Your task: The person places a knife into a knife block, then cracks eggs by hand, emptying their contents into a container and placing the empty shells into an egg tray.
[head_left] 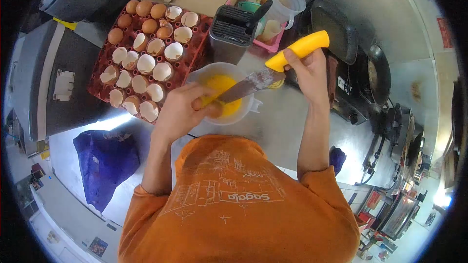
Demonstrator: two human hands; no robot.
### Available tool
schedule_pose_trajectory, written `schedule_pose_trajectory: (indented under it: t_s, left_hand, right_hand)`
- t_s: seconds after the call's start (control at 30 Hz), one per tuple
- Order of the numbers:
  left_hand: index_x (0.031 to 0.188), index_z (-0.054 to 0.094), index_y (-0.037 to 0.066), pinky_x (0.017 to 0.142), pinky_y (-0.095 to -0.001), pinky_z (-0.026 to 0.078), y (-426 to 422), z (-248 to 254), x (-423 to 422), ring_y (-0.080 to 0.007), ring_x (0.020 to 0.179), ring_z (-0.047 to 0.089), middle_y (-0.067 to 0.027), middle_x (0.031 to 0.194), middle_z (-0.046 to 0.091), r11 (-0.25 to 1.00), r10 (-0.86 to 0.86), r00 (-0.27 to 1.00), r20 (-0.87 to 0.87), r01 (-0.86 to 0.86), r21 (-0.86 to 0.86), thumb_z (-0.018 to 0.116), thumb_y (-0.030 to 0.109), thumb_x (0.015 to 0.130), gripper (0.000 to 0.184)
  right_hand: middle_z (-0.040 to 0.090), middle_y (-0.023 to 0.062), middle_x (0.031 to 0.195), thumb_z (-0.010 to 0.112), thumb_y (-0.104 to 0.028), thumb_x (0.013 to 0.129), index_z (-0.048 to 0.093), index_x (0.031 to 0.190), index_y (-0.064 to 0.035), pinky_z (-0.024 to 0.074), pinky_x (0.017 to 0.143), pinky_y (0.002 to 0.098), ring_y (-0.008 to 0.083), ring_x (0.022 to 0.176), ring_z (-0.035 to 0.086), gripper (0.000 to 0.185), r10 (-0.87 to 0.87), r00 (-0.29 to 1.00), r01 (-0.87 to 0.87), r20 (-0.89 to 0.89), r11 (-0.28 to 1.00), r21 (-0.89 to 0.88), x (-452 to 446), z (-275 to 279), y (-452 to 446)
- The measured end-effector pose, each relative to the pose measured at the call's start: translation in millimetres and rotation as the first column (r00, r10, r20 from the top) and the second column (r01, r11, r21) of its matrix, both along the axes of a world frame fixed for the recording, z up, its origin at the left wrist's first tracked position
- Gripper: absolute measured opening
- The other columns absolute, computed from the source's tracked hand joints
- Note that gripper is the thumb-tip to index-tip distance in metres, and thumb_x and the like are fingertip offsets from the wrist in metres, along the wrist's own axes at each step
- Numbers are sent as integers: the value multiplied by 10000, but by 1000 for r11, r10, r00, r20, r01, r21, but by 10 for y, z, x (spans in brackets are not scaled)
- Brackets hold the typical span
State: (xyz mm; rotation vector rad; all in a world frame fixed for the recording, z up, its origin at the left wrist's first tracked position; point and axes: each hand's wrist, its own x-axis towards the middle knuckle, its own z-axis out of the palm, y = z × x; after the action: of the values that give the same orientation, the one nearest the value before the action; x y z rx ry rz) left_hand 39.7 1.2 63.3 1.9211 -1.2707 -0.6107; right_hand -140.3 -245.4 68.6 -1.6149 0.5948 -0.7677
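Note:
My right hand (pixel 308 70) is closed round the yellow handle of a knife (pixel 253 82), its broad blade smeared with white. The blade slants down to the left over a translucent plastic bowl (pixel 201 74). Yellow liquid egg (pixel 222 84) lies inside the bowl. Over the bowl's left side, my left hand (pixel 183 109) has its fingers curled round what looks like a brown egg (pixel 214 110), blurred and partly covered, beside the blade's tip. Left of the bowl, a red egg tray (pixel 195 51) holds several whole brown eggs (pixel 144 8) and many open, empty shells (pixel 146 63).
A dark ridged container (pixel 234 22) stands behind the bowl, near a clear plastic jug (pixel 287 5) and pink basket (pixel 273 44). Black pans (pixel 378 73) sit at right by the stove. A purple cloth (pixel 105 163) lies at lower left.

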Motion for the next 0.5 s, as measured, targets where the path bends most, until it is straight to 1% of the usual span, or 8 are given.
schedule_pose_trajectory:
  t_s: [0.1,0.17,0.2,0.27,0.37,0.4,0.47,0.5]
  left_hand:
    - [1057,720,28,729,-377,535,-102,22,-17,-316,790,658,-140,930,683,991,-95,995,-25,97,97,769,79,757,308]
    - [1043,741,63,717,-414,546,-171,-41,-5,-330,803,672,-145,907,686,945,-248,958,143,208,252,755,201,790,289]
    - [1043,741,63,717,-414,546,-201,-39,-8,-330,803,672,-145,907,686,944,-253,956,148,211,253,755,201,790,289]
    - [1037,748,87,738,-441,555,-267,-26,-15,-349,836,680,-156,885,687,883,-351,880,319,199,424,732,295,801,315]
    - [1032,751,100,767,-449,560,-374,35,10,-363,854,681,-167,893,692,849,-389,852,351,183,496,725,313,796,319]
    - [1032,751,100,767,-449,560,-379,17,26,-363,854,681,-167,893,692,843,-403,844,354,191,503,725,313,796,319]
    - [1045,745,82,781,-450,551,-396,-44,92,-367,847,681,-176,897,694,918,-322,887,331,207,339,746,285,774,338]
    - [1045,745,82,781,-450,551,-415,-17,104,-367,847,681,-176,897,694,912,-341,878,336,222,345,746,285,774,338]
  right_hand:
    - [670,77,955,713,-110,937,537,1097,-21,529,709,272,139,827,654,254,-39,998,41,-56,999,36,-57,11,-53]
    - [672,86,918,741,-109,913,541,1084,-7,534,672,257,142,790,663,282,-64,997,66,-41,996,56,-70,34,-73]
    - [672,86,918,741,-109,913,541,1084,-7,534,672,257,142,790,663,282,-68,997,70,-36,996,56,-72,53,-73]
    - [668,87,926,745,-114,911,546,1093,-5,544,702,269,148,817,667,291,-27,996,30,-81,999,33,-52,81,-58]
    - [663,83,915,761,-121,896,551,1107,1,548,724,288,153,831,667,322,26,998,-28,-58,999,-27,48,29,-6]
    - [663,80,949,773,-137,887,551,1153,9,553,753,308,155,856,664,377,37,995,-38,-95,999,-2,83,7,34]
    - [664,82,1000,776,-159,887,546,1192,14,557,769,314,158,882,668,420,25,985,-42,-168,994,-102,122,-174,42]
    - [664,82,1000,776,-159,887,546,1192,14,557,769,314,158,882,668,420,7,987,-23,-160,995,-97,123,-187,35]
